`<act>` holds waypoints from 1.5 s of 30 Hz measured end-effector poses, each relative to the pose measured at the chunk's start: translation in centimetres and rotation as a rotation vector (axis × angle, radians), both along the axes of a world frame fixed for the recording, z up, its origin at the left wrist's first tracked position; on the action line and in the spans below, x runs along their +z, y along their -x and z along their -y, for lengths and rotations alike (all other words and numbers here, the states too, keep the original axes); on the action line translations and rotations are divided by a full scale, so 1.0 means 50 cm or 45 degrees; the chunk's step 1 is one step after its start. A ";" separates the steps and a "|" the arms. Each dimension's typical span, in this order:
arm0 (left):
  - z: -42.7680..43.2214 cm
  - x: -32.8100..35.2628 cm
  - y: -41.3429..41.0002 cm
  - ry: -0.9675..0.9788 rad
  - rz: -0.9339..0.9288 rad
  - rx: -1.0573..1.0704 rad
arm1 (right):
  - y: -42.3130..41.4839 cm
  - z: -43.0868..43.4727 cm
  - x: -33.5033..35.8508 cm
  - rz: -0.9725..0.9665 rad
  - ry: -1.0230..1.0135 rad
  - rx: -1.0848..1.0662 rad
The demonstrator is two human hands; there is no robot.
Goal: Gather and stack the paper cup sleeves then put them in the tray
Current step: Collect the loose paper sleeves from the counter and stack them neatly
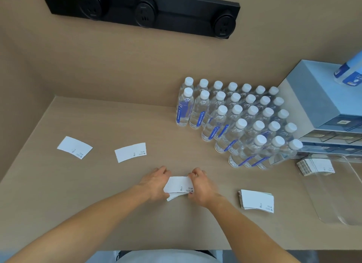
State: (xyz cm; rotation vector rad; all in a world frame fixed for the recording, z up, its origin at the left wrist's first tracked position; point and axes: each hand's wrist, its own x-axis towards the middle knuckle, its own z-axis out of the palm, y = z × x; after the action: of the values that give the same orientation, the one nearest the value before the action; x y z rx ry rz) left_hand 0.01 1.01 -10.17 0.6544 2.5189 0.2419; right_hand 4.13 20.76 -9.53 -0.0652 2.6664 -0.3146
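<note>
Both our hands, left [154,183] and right [199,186], pinch a small stack of sleeves [179,185] near the counter's front edge. We should square its edges before collecting more. Two loose sleeves [130,152] wait toward the left edge.

Bare forearms, light grey garment [168,257]
</note>
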 end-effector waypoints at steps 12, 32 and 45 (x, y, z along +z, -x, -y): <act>-0.040 -0.025 -0.065 -0.121 0.116 0.417 | 0.008 -0.033 -0.038 0.027 0.096 0.149; -0.049 -0.019 -0.083 -0.591 0.448 1.627 | -0.012 -0.027 -0.029 0.221 0.620 -0.667; -0.060 -0.021 -0.088 -0.175 0.066 0.514 | -0.029 -0.037 -0.044 0.044 0.357 -0.052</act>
State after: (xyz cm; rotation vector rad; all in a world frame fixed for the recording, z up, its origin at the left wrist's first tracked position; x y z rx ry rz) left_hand 4.39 4.03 -11.23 0.1782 2.5792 0.5714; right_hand 5.60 22.61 -11.73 -0.0915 2.5739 -0.6950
